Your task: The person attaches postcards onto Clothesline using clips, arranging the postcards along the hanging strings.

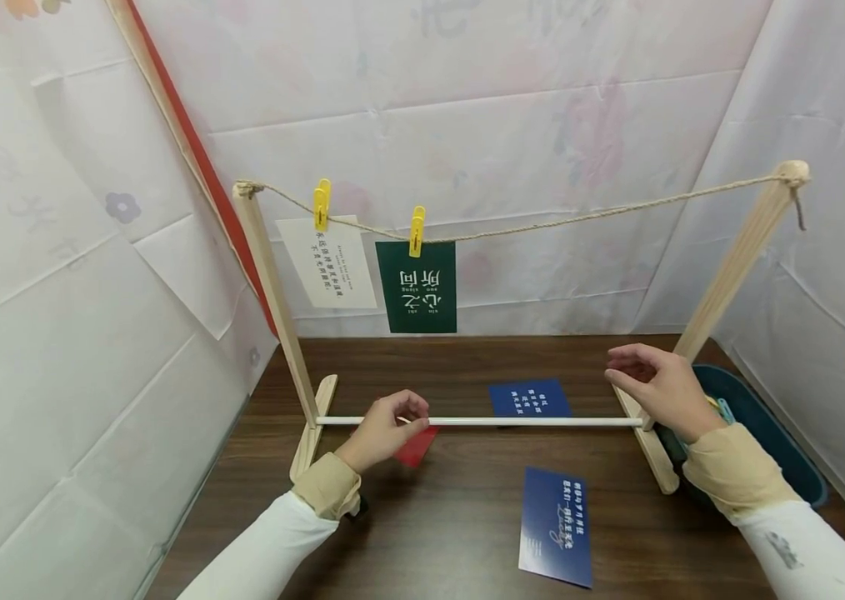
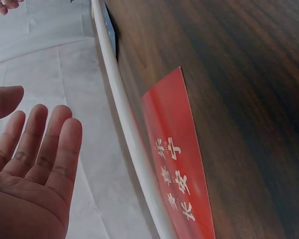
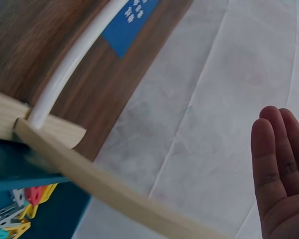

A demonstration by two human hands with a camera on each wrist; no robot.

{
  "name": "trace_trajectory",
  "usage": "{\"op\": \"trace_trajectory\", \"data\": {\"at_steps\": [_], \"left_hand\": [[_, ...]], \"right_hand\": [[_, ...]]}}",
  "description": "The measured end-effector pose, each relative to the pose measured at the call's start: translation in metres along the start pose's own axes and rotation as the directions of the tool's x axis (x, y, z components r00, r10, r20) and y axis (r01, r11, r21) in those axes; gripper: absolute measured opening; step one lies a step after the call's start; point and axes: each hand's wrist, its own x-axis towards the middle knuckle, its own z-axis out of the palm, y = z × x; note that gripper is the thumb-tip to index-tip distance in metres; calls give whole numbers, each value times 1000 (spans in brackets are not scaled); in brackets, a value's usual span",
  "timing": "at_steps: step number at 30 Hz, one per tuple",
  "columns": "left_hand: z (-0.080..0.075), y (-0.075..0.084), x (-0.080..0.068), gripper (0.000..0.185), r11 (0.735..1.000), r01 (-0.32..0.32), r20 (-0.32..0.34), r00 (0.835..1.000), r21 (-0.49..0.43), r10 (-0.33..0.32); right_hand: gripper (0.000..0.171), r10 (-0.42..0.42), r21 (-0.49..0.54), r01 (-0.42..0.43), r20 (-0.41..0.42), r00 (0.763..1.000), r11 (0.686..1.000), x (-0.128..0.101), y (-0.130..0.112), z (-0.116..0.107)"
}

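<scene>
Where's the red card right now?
In the head view the red card lies flat on the table, left of centre, just under the white rod and partly hidden by the left hand.

both arms extend forward, the left hand (image 1: pixel 385 431) low with relaxed fingers, the right hand (image 1: pixel 658 387) raised, fingers loosely spread.

A wooden frame (image 1: pixel 276 283) stands on the tabletop (image 1: pixel 467 533), its two posts joined below by a rod (image 1: pixel 512 422) and above by a string (image 1: pixel 580 218). Two cards (image 1: pixel 417 287) hang from the string by clips (image 1: pixel 417 231) near the left post. One card (image 1: pixel 530 398) lies behind the rod, one card (image 1: pixel 556 525) before it, and one card (image 1: pixel 417 448) under the left hand (image 1: pixel 385 429). The right hand (image 1: pixel 658 387) hovers by the right post, a tray (image 1: pixel 767 442) to its right.
</scene>
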Motion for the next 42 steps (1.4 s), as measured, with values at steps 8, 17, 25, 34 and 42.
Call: {"op": "trace_trajectory", "data": {"at_steps": [8,17,25,34,42], "left_hand": [[4,-4,-5,20,993,-3,61,998,118,-4],[8,-10,-13,20,950,-90,145,988,300,47],[9,-14,-18,25,842,-186,189,977,506,102],[10,-20,-20,21,757,-230,242,965,611,98],[9,-26,-21,19,701,-242,272,960,671,71]], "right_hand": [[28,53,-28,-53,7,999,998,-8,11,-6],[29,92,-76,-90,34,995,993,-15,22,-13],[28,106,-102,-100,62,992,990,-20,29,-21],[29,128,-136,-116,86,988,984,-24,41,-27],[27,145,-163,-128,99,984,978,-28,50,-30]]}}
